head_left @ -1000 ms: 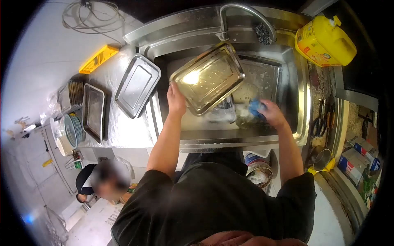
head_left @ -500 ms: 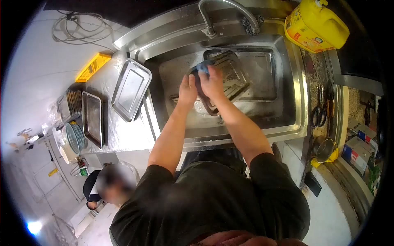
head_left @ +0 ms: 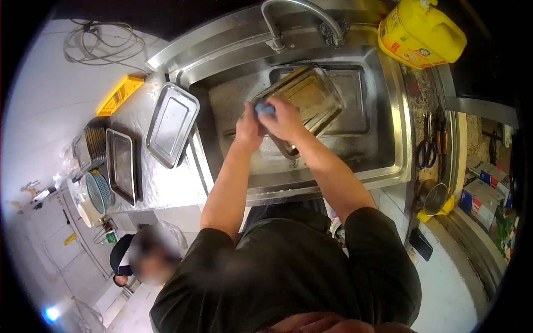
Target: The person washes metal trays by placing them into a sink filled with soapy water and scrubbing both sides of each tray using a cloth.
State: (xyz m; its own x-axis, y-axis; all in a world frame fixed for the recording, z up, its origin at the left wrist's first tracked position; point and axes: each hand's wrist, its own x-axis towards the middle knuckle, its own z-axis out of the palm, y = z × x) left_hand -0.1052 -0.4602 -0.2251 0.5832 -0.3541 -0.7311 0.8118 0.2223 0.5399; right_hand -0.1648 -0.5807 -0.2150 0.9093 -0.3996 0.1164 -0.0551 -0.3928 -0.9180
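Note:
Over the sink (head_left: 222,161), my left hand (head_left: 249,127) grips the near left edge of a metal tray (head_left: 313,100), which is tilted. My right hand (head_left: 284,119) is closed on a blue cloth or sponge (head_left: 265,107) and presses it against the tray's left edge, close beside my left hand. Beneath and to the right, a second tray (head_left: 352,100) lies in the sink. On the counter to the left rest a shiny tray (head_left: 172,125) and a darker tray (head_left: 122,166).
A faucet (head_left: 302,5) arches over the sink's back edge. At the back right stands a yellow jug (head_left: 422,36). Scissors (head_left: 426,152) and a metal cup (head_left: 434,198) are on the right. Baskets (head_left: 97,193) sit at left; another person (head_left: 122,258) is at lower left.
My right hand has moved left with the blue cloth, from low in the sink to the held tray's edge beside my left hand. The tray has turned and come lower.

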